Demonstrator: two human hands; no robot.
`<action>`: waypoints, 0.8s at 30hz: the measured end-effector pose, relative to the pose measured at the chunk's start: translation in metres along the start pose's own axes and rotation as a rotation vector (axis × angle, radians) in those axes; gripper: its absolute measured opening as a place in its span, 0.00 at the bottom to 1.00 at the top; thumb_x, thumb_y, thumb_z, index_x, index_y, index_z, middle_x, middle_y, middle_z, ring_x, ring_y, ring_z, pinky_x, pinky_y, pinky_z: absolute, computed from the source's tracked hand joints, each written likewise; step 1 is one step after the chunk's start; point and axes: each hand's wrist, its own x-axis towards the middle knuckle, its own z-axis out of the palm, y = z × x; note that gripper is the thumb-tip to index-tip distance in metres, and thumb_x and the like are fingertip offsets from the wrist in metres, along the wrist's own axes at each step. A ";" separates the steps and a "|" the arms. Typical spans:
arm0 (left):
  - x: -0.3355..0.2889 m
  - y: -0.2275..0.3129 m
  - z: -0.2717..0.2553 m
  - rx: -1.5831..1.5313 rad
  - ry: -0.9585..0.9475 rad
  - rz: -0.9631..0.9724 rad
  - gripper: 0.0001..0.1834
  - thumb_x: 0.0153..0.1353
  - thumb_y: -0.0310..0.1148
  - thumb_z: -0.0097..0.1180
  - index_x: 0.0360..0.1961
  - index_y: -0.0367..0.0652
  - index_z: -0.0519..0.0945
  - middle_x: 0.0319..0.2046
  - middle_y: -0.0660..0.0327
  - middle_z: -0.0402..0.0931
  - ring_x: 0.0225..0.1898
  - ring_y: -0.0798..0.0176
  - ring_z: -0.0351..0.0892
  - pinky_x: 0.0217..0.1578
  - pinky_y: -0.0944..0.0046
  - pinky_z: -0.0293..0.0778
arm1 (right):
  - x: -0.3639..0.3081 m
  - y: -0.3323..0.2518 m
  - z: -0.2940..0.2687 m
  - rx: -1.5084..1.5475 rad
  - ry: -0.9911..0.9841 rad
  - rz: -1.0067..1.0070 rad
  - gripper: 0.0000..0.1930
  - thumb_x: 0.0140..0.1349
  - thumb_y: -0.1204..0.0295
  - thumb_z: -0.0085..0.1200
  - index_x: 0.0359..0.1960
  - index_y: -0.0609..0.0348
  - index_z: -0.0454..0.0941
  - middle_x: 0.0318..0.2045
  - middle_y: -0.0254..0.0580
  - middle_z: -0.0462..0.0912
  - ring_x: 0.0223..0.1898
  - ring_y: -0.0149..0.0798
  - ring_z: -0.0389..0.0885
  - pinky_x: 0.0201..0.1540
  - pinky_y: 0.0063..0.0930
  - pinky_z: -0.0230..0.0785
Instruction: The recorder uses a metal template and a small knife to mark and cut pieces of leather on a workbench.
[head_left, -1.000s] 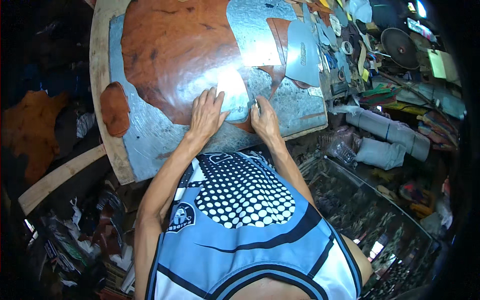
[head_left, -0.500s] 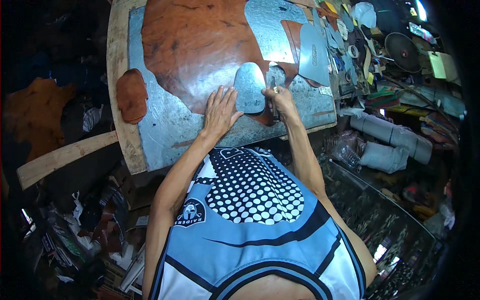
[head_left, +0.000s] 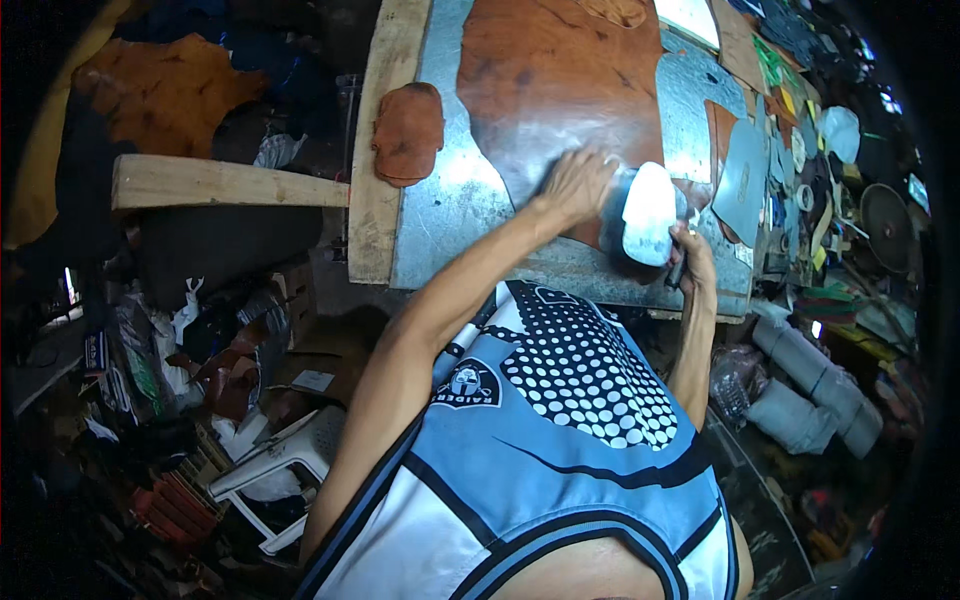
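Note:
A rounded metal template (head_left: 650, 215), bright with glare, is raised and tilted over the near edge of a brown leather hide (head_left: 560, 80). My right hand (head_left: 696, 258) is closed, its thumb and finger at the template's right edge. A dark-handled tool (head_left: 676, 270) also sticks out from that fist; its blade cannot be made out. Over the hide's near part, left of the template, my left hand (head_left: 580, 185) has its fingers apart, slightly blurred. Between it and the template lies a dark, smeared patch I cannot make out.
A metal sheet (head_left: 450, 230) covers the wood-edged table. Brown leather pieces (head_left: 408, 135) are stacked at its left edge. A grey template (head_left: 740, 185) lies to the right, near scraps and a tape roll (head_left: 805, 198). A wooden beam (head_left: 230, 185) juts out left; a white plastic chair (head_left: 290, 460) stands below.
The template has come up off the hide in my right hand. My left hand has left the template's side and shifted up over the hide. The whole view has swung left.

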 end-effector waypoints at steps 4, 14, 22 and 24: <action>0.045 -0.031 0.025 0.220 -0.261 0.008 0.24 0.65 0.45 0.48 0.60 0.48 0.73 0.66 0.53 0.62 0.70 0.46 0.53 0.66 0.42 0.52 | -0.003 0.001 0.017 -0.043 0.103 0.136 0.08 0.58 0.71 0.58 0.35 0.59 0.75 0.17 0.29 0.72 0.16 0.26 0.69 0.18 0.23 0.65; 0.048 0.008 -0.006 -0.517 -0.527 -0.192 0.25 0.69 0.50 0.45 0.52 0.42 0.80 0.46 0.49 0.80 0.49 0.49 0.78 0.52 0.56 0.70 | -0.063 0.017 0.028 0.246 0.064 -0.078 0.14 0.57 0.75 0.61 0.43 0.60 0.71 0.20 0.31 0.73 0.17 0.26 0.71 0.21 0.21 0.66; -0.010 -0.004 -0.052 -1.163 -0.323 -0.573 0.19 0.66 0.34 0.55 0.54 0.34 0.77 0.45 0.59 0.81 0.44 0.68 0.79 0.47 0.64 0.75 | -0.023 0.023 0.036 0.048 0.076 -0.017 0.14 0.55 0.68 0.65 0.39 0.57 0.75 0.22 0.30 0.75 0.20 0.27 0.73 0.24 0.22 0.69; -0.020 -0.028 -0.071 -0.960 -0.166 -0.484 0.20 0.65 0.33 0.55 0.55 0.33 0.75 0.44 0.58 0.81 0.43 0.66 0.79 0.47 0.64 0.75 | 0.005 0.030 -0.006 -0.486 0.298 -0.086 0.11 0.57 0.63 0.61 0.33 0.56 0.78 0.20 0.30 0.74 0.22 0.28 0.73 0.24 0.25 0.67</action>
